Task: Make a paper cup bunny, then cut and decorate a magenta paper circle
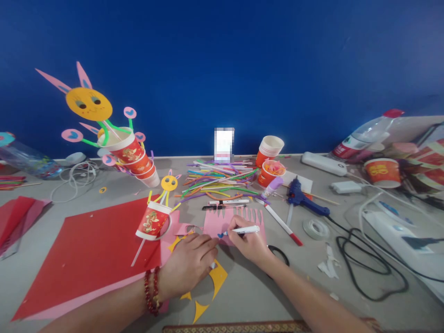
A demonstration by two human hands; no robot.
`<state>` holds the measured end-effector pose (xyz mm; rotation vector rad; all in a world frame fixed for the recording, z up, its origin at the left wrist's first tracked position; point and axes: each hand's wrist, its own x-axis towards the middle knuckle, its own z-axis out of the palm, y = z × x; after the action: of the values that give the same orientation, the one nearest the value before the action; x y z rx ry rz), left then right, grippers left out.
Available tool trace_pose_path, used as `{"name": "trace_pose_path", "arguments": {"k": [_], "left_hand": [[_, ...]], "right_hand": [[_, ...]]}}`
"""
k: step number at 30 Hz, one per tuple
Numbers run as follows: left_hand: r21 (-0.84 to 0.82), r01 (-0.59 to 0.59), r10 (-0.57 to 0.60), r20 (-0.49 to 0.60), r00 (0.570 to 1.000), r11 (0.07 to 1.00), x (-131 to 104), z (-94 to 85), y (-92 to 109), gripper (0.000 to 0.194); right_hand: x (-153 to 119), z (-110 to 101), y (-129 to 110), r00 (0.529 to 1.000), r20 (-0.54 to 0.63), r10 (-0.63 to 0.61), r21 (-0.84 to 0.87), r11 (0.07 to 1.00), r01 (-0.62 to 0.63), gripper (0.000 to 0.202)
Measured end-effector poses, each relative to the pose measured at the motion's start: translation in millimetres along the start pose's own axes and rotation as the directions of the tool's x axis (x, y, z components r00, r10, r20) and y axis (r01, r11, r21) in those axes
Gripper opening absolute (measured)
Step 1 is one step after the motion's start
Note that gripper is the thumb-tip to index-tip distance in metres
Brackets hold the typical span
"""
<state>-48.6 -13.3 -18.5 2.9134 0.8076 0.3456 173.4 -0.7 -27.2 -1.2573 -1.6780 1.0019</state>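
My right hand (248, 238) is closed around a white marker (245, 230), its tip on a pink paper (213, 224) with tooth-like cuts along its far edge. A small blue heart (220, 235) shows at the tip. My left hand (190, 266) lies at the paper's left side, its fingers bent; a small white thing shows by its fingertips, too hidden to name. Yellow paper scraps (218, 279) lie under and beside this hand. Left of it, a red paper cup (153, 221) with a yellow bunny face (169, 183) leans on a stick.
Red paper (104, 249) covers the left. Stacked cups with a large bunny figure (89, 104) stand behind it. Colourful pipe cleaners (218, 178), a cup of pink scraps (270, 172), a blue glue gun (305, 199), tape (315, 229) and a black cable (367, 273) lie beyond and right.
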Motion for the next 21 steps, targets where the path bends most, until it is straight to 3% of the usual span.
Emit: {"name": "trace_pose_path", "arguments": {"k": [8, 17, 21], "left_hand": [[0.006, 0.002, -0.002, 0.005, 1.000, 1.000, -1, 1.5, 0, 0.026], [-0.034, 0.024, -0.024, 0.004, 1.000, 0.999, 0, 0.7, 0, 0.023], [-0.051, 0.024, -0.025, -0.019, 1.000, 0.998, -1, -1.7, 1, 0.020]], "right_hand": [[1, -1, -2, 1.000, -0.018, 0.012, 0.044, 0.999, -0.011, 0.016], [-2, -2, -4, 0.988, -0.148, 0.048, 0.125, 0.992, -0.030, 0.012], [1, -10, -8, 0.989, -0.130, 0.072, 0.163, 0.985, -0.050, 0.010]]}}
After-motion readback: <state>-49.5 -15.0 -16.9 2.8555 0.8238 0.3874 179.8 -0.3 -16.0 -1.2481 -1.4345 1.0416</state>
